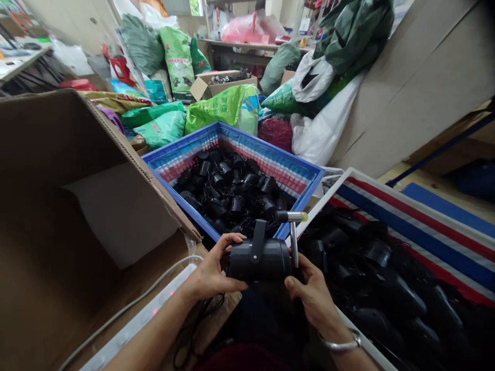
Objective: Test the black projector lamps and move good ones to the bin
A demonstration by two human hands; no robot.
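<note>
1. The black cylinder (261, 262), a lamp-like housing, is at the near side of the blue basket (269, 146), held up in front of its near corner. It lies on its side, its length running left to right, with a flat black bracket (258, 241) rising from its middle.
2. The left hand (217, 265) grasps the left end of the cylinder, fingers over the top and thumb along the lower side.
3. The right hand (312, 287) is closed around the lower part of the hammer (294, 246), its thumb at the cylinder's right end. A silver-coloured bracelet (341, 345) circles that wrist.
4. The hammer stands nearly upright beside the cylinder; its head, black at one end and yellowish at the other, is by the basket's near right edge.
5. Inside the basket is a heap of black housings (232, 191) with thin cords among them.
6. To the right of the basket, a white-rimmed crate (335, 189) with red, white and blue stripes holds more black parts (381, 288).
7. To the left of the basket is a large open cardboard box (34, 221). Nearer than the basket lie a white power strip (135, 322) with red lights and a white cable (133, 301).
8. Beyond the basket are a bright green bag (220, 111), other filled sacks (141, 46) and an open carton (201, 88).
</note>
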